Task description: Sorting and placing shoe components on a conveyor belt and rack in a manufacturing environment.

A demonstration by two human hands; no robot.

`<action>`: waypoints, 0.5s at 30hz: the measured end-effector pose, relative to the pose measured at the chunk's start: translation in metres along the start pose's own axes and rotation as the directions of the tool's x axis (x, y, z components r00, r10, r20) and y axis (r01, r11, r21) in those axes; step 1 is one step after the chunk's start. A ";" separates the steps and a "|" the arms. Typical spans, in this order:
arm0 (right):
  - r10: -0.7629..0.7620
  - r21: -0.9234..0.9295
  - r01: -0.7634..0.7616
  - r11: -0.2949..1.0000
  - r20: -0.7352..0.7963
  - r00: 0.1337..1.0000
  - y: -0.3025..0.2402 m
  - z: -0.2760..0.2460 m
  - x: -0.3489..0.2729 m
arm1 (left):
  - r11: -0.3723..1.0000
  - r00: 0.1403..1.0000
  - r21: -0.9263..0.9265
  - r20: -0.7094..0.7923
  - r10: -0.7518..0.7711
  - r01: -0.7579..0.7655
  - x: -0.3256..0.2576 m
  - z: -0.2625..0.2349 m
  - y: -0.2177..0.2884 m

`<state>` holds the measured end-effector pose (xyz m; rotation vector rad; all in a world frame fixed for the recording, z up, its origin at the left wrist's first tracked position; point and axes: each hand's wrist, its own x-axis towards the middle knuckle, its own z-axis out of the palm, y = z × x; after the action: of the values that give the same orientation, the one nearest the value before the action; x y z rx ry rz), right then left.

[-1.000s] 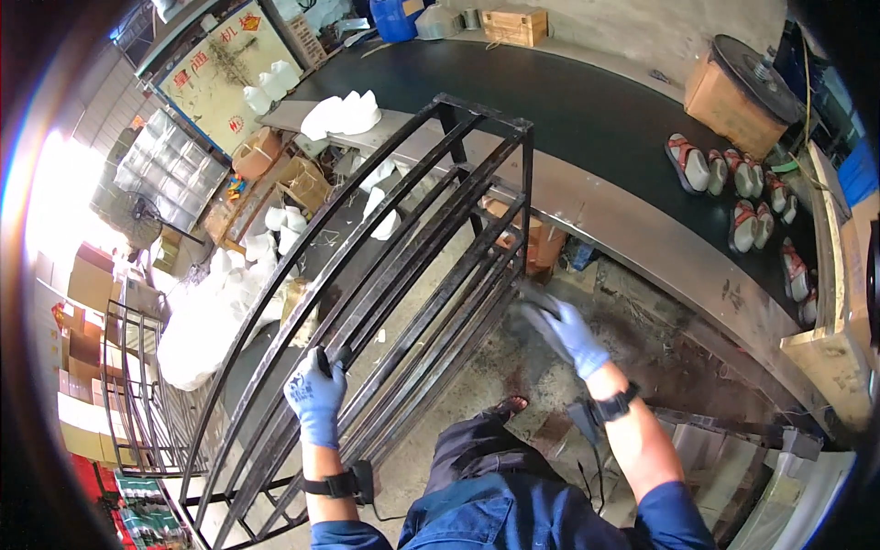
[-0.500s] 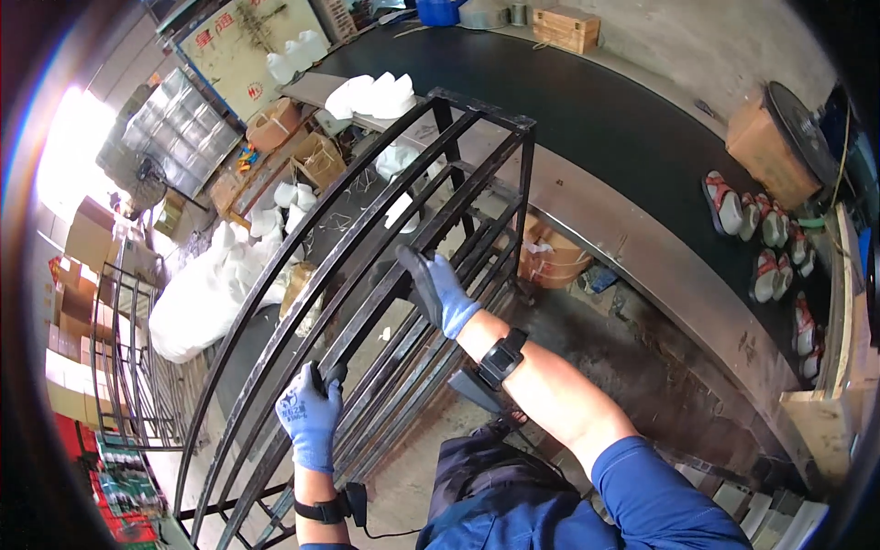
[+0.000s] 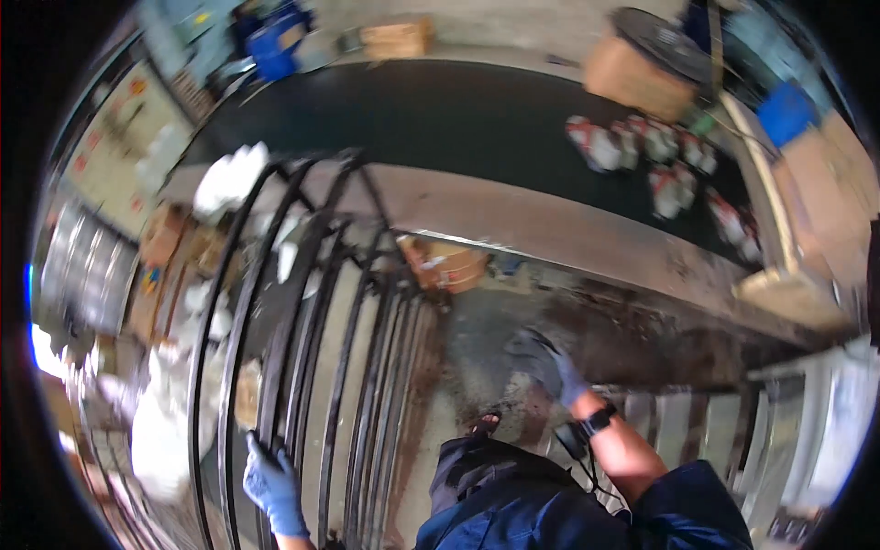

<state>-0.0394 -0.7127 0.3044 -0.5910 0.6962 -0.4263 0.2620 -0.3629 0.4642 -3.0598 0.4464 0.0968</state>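
Swinging clear of the black metal rack (image 3: 286, 346), the right hand (image 3: 547, 368) blurs (can't tell its grip!), leaving only the left hand (image 3: 272, 486) clasped round a bar (image 3: 270, 411).

Belt (image 3: 412, 115): we see blackish green
Rack (image 3: 269, 403): black, below the belt's left half
Left glove (image 3: 273, 486): pale blue with dark grey, below the belt
Right glove (image 3: 547, 368): the same two colours, we see, below the belt
Sandals (image 3: 674, 188): red and whitish, on the belt's right end
Drum (image 3: 273, 50): blue, behind the belt's left end
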 end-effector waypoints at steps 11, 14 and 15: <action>-0.288 -0.325 0.932 0.160 -0.918 -0.271 0.100 -0.203 -0.499 | -0.216 0.047 -0.503 -0.459 0.887 -0.837 -0.121 0.030 0.437; -0.044 -0.540 0.829 -0.147 -0.834 -0.551 0.092 -0.164 -0.564 | -0.516 -0.295 -0.567 -0.439 0.849 -0.642 -0.254 0.010 0.539; 0.024 -0.604 0.772 -0.200 -0.790 -0.612 0.095 -0.165 -0.589 | -0.467 -0.359 -0.666 -0.305 0.882 -0.581 -0.304 -0.004 0.558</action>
<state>-0.5475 -0.3783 0.4191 0.3572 1.0161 -2.9451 -0.1888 -0.8106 0.4679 -1.3542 3.2890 1.2149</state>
